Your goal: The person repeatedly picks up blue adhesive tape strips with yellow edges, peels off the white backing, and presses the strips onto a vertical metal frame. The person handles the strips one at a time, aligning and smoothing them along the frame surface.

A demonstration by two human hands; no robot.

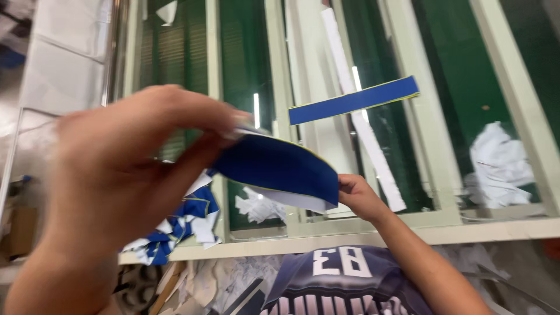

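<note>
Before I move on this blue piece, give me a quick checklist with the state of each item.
1. Left hand pinches the top edge of the blue fabric piece: ok.
2. Right hand grips its lower right corner: ok.
3. Piece lies flat between the hands: not ok, it curves.
4. White backing fully attached: cannot tell.
5. Blue strip lies apart from the hands: ok.
6. Left hand sharp enough to judge finger placement: not ok, blurred.

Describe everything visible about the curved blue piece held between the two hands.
The blue piece looks like thin fabric or backed sheet: deep blue on top, a white underside showing at its lower edge, and a thin yellow line along the upper rim. It bows upward in mid-air, above the frame. The left hand pinches its upper left corner; the right hand grips its lower right end.
</note>
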